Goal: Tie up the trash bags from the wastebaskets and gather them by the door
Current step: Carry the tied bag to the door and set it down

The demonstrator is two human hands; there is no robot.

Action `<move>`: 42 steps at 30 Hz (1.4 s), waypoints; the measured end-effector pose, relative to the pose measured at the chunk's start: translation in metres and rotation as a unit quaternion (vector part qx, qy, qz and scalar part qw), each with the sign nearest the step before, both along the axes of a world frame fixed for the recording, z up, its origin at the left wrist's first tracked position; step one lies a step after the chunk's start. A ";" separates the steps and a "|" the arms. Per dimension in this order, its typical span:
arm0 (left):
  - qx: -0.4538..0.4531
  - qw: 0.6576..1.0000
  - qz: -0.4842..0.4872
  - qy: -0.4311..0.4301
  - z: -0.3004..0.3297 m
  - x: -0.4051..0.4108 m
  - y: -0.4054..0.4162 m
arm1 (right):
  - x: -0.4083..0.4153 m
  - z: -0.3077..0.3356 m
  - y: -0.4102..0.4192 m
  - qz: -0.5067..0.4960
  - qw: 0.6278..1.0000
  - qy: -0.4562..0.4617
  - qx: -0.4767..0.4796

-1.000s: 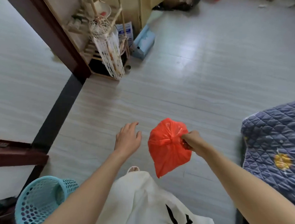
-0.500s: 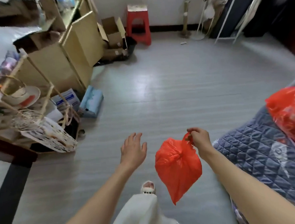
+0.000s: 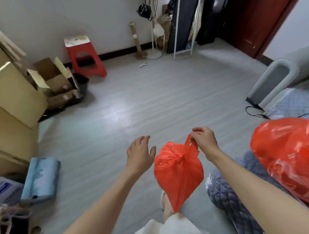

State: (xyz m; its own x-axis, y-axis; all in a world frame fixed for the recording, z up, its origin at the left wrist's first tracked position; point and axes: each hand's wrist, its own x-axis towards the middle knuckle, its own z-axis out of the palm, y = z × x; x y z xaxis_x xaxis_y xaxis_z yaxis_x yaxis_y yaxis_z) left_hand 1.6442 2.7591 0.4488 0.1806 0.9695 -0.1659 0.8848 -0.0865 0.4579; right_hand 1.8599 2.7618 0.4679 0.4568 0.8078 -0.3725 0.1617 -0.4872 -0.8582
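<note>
A small red trash bag (image 3: 177,172), knotted at its neck, hangs in front of me above the grey floor. My right hand (image 3: 205,141) pinches the bag's loose top end and holds it up. My left hand (image 3: 139,154) hovers just left of the bag, fingers spread, holding nothing and not touching it. A larger red plastic bag (image 3: 286,154) lies on the quilted blue bedding (image 3: 235,200) at the right. A dark red door (image 3: 251,23) stands at the far right corner of the room.
Cardboard boxes (image 3: 18,96) pile up along the left wall, with a blue pack (image 3: 40,179) on the floor beside them. A red stool (image 3: 84,57), a white coat stand (image 3: 155,28) and a white rack (image 3: 184,26) line the far wall. A grey appliance (image 3: 272,81) stands at right.
My view has swung up and right from the doorway and blue basket to the room's far wall. The small red bag stays in my right hand, now held by its top end.
</note>
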 end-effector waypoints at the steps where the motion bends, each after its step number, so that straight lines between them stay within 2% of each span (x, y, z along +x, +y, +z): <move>1: 0.007 1.000 -0.007 -0.001 0.001 0.014 0.029 | 0.011 -0.003 0.028 0.002 1.000 -0.010 0.012; 10: 0.016 0.999 -0.026 0.011 0.026 0.130 0.261 | 0.112 0.004 0.235 0.009 0.999 -0.033 -0.003; 17: 0.012 0.997 -0.071 0.017 0.016 0.217 0.417 | 0.212 0.003 0.382 -0.055 0.998 -0.032 0.001; 26: 0.010 0.986 -0.168 0.018 0.001 0.358 0.673 | 0.358 -0.013 0.592 -0.195 0.981 -0.017 -0.003; 29: 0.002 0.978 -0.205 0.023 0.008 0.421 0.755 | 0.417 -0.006 0.650 -0.244 0.970 -0.019 -0.002; 36: -0.001 0.955 -0.298 0.015 0.012 0.579 0.880 | 0.553 0.004 0.757 -0.302 0.952 0.007 0.043; 42: 0.017 0.943 -0.332 0.019 0.004 0.726 0.983 | 0.686 -0.016 0.850 -0.352 0.933 0.041 0.063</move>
State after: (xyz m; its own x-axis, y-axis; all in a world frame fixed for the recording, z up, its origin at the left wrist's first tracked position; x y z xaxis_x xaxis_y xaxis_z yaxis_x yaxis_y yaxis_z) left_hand 2.3704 3.7424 0.4528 0.7444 0.6495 -0.1550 0.6461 -0.6420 0.4127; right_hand 2.5456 3.6122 0.4519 0.8655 0.3577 -0.3507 -0.2282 -0.3417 -0.9117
